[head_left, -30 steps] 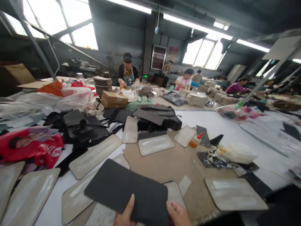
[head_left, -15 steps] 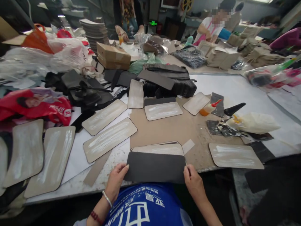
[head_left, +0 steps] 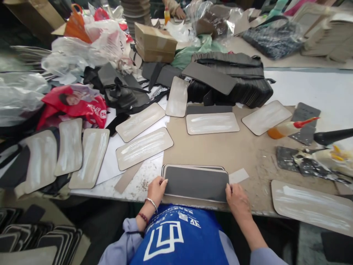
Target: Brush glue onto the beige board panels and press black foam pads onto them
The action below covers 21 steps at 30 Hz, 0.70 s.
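Note:
A dark grey rectangular panel (head_left: 197,184) with rounded corners lies over a small stack of panels (head_left: 223,170), whose edges peek out at the back. My left hand (head_left: 156,191) pinches its left edge between thumb and fingers. At the opposite end, my right hand (head_left: 237,198) grips the right edge. A small pale strip (head_left: 238,176) lies just past my right hand. Beige panels with white smears lie around, among them one panel (head_left: 145,148) to the left and another panel (head_left: 212,123) behind.
To the right are a glue bottle with a red tip (head_left: 292,129), a messy black sheet (head_left: 289,159) and a large smeared panel (head_left: 311,206). Behind stand a row of black panels (head_left: 234,79) and a cardboard box (head_left: 156,42). A red bag (head_left: 74,105) lies at left.
The dark panel has gone from tilted at the table's front edge to lying over the stack, nearly lined up with it. Both hands moved with it. The view has tilted down and turned left.

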Available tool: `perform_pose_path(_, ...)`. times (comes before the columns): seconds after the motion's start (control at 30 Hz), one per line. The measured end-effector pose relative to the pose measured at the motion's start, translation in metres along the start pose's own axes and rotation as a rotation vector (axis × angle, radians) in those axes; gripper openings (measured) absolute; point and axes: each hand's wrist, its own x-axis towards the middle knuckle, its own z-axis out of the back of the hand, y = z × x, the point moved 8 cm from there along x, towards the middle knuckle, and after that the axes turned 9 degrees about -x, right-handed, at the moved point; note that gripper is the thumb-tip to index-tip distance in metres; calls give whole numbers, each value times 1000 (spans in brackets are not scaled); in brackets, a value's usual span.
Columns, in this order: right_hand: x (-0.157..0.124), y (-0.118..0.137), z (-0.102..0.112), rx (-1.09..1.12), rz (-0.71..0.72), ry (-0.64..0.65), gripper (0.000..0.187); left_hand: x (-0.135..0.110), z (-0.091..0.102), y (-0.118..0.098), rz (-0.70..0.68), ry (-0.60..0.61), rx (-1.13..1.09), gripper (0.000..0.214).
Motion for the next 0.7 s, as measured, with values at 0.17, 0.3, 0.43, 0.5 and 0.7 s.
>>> perform_pose_path(0.17, 2, 2, -1, -40, 42, 0, 29, 2, -1, 5, 11, -11, -5, 20)
perform_pose_path(0.3, 2, 2, -3, -63, 35, 15, 30, 4, -2, 7, 7, 4, -7, 20)
perform_pose_path(0.43, 2, 2, -4, -43, -7, 36, 28, 3, -1, 6, 7, 28, 26, 21)
perform_pose_path(0.5, 2, 2, -4, -27, -33, 49, 27, 4, -1, 5, 6, 39, 50, 21)
perform_pose_path(0.7, 1, 0, -4, -12, -114, 56, 25, 6, -2, 3, -6, 74, 110, 21)
